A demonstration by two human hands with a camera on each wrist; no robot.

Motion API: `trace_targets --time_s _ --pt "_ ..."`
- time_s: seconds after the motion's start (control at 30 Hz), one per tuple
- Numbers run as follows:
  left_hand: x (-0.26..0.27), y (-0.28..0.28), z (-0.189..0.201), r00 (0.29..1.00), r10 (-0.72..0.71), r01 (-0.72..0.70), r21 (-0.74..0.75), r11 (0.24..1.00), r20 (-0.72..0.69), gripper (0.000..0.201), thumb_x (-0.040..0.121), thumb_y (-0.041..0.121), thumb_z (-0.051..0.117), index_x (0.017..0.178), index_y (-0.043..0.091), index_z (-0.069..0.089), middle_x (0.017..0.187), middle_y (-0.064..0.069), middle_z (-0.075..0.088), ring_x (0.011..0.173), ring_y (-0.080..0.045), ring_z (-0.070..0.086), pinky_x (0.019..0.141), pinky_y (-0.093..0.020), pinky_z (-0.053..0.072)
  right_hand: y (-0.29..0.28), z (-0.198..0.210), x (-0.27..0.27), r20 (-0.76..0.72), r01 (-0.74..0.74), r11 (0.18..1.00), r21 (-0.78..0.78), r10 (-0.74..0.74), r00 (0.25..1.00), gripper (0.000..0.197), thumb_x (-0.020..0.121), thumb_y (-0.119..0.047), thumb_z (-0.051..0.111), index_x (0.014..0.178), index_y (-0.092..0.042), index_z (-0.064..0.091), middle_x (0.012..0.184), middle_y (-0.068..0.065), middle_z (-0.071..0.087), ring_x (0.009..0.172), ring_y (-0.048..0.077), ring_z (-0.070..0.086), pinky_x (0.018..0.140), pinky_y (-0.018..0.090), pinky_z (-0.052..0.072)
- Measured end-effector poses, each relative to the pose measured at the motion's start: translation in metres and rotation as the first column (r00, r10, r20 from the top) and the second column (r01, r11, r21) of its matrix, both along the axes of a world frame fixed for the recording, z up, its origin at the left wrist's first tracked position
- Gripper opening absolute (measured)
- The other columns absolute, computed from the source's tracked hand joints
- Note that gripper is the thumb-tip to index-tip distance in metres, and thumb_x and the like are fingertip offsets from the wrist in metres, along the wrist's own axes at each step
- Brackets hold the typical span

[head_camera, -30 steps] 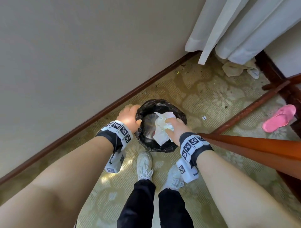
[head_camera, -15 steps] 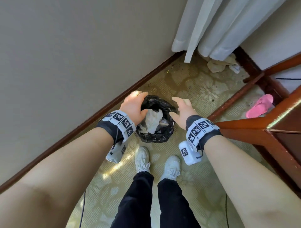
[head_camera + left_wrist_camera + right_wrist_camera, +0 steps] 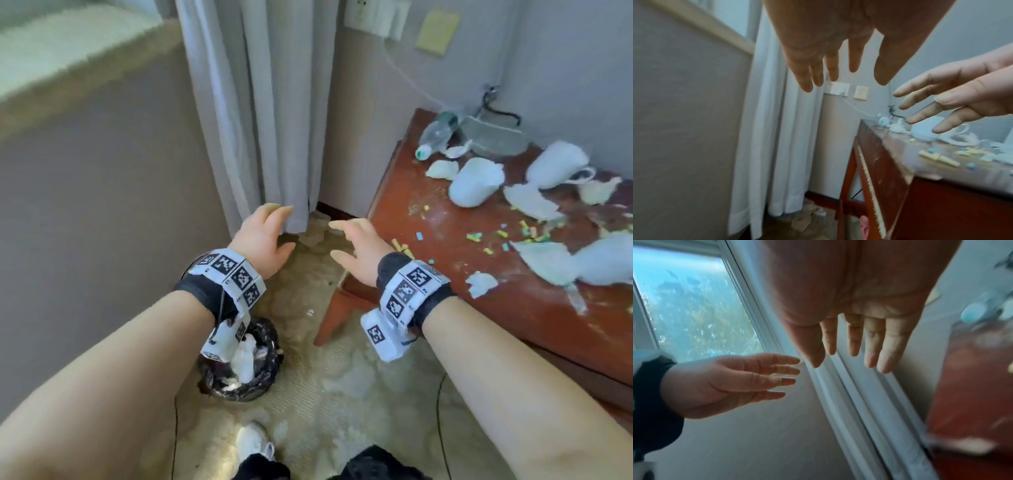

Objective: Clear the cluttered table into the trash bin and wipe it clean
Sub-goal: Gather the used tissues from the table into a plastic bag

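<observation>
The black-lined trash bin stands on the floor under my left wrist, with white tissue inside. The red-brown table is at the right, littered with crumpled white tissues, a plastic bottle lying on its side and several coloured paper bits. My left hand hovers in the air before the curtain, fingers spread and empty. My right hand is raised beside the table's left edge, also spread and empty. Both palms show bare in the wrist views.
A white curtain hangs ahead, with paper scraps on the floor at its foot. A wall socket with a cable is above the table. My white shoe stands on the patterned floor near the bin.
The right hand let the tissue fall into the bin. Both hands rose away from the bin and my view lifted toward the table and curtain.
</observation>
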State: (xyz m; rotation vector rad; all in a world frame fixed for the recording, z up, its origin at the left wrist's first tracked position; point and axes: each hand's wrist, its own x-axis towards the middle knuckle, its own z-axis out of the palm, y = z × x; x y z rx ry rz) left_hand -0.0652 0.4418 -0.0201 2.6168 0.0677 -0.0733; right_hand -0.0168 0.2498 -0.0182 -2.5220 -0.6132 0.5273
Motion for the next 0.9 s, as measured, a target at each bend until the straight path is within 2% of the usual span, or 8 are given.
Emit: trace_targets --time_s 0.13,0.23,0.33,0.43,0.53,0.63,0.8,0.9 --pt "0.031 -0.083 0.04 0.993 -0.106 0.104 0.03 0.994 0.053 0.06 0.091 0.024 0.055 0.145 0.018 0.028 0.147 -0.005 0.028 0.134 -0.024 0.031 0.11 -0.032 0.027 -0.098 0.046 0.009 0.077 0.115 0.993 -0.015 -0.113 0.991 0.047 0.095 -0.026 0.049 0.14 -0.022 0.036 0.142 0.003 0.028 0.119 0.019 0.046 0.1 0.029 0.039" --pt "0.047 -0.157 0.05 0.98 -0.19 0.188 0.024 0.982 0.056 0.06 0.089 0.027 0.058 0.143 0.019 0.032 0.145 -0.006 0.031 0.132 -0.025 0.033 0.11 -0.034 0.03 -0.179 0.062 0.009 0.109 0.227 0.973 -0.046 -0.221 0.969 0.047 0.094 -0.026 0.049 0.139 -0.023 0.037 0.142 0.003 0.029 0.123 0.019 0.044 0.1 0.027 0.038" --pt "0.056 -0.229 0.043 0.955 -0.296 0.297 0.026 0.955 -0.037 0.062 0.087 0.031 0.06 0.142 0.023 0.033 0.145 -0.004 0.029 0.132 -0.024 0.033 0.109 -0.032 0.028 -0.259 0.063 0.007 0.084 0.33 0.931 -0.157 -0.32 0.943 0.048 0.096 -0.027 0.048 0.141 -0.024 0.033 0.147 0.005 0.025 0.128 0.022 0.041 0.103 0.027 0.033" --pt "0.063 -0.28 0.026 0.904 -0.4 0.416 0.099 0.904 -0.15 0.062 0.088 0.034 0.059 0.143 0.028 0.03 0.147 -0.001 0.026 0.134 -0.024 0.029 0.11 -0.033 0.027 -0.318 0.052 0.01 0.041 0.404 0.868 -0.289 -0.41 0.911 0.051 0.096 -0.03 0.047 0.143 -0.025 0.029 0.15 0.006 0.021 0.127 0.028 0.043 0.102 0.032 0.035" --pt "0.072 -0.311 0.004 0.848 -0.448 0.505 0.176 0.845 -0.281 0.063 0.088 0.036 0.058 0.144 0.033 0.027 0.148 0.003 0.023 0.135 -0.024 0.025 0.111 -0.037 0.029 -0.343 0.034 0.021 -0.01 0.414 0.846 -0.337 -0.443 0.897 0.052 0.095 -0.028 0.048 0.143 -0.023 0.029 0.147 0.009 0.024 0.118 0.032 0.05 0.1 0.036 0.041" --pt "0.087 -0.33 -0.012 0.771 -0.478 0.603 0.241 0.761 -0.42 0.066 0.09 0.035 0.057 0.146 0.034 0.021 0.15 0.003 0.019 0.136 -0.024 0.022 0.11 -0.039 0.031 -0.345 0.016 0.04 -0.025 0.415 0.838 -0.354 -0.453 0.891 0.054 0.094 -0.027 0.05 0.143 -0.024 0.028 0.148 0.008 0.022 0.119 0.031 0.05 0.102 0.039 0.041" --pt "0.124 -0.343 -0.029 0.633 -0.521 0.751 0.291 0.593 -0.572 0.062 0.088 0.014 0.06 0.141 0.03 0.032 0.145 -0.002 0.025 0.132 -0.027 0.027 0.105 -0.042 0.038 -0.335 -0.011 0.085 0.027 0.391 0.814 -0.43 -0.421 0.906 0.065 0.09 -0.024 0.055 0.145 -0.03 0.022 0.151 0.005 0.019 0.132 0.03 0.035 0.106 0.04 0.035" --pt "0.141 -0.341 -0.035 0.573 -0.575 0.805 0.27 0.528 -0.584 0.059 0.085 0.005 0.059 0.136 0.025 0.038 0.139 -0.004 0.031 0.126 -0.027 0.033 0.102 -0.039 0.04 -0.332 -0.023 0.103 0.045 0.36 0.782 -0.508 -0.394 0.918 0.071 0.089 -0.024 0.056 0.146 -0.031 0.015 0.151 0.007 0.017 0.133 0.03 0.033 0.106 0.037 0.032"
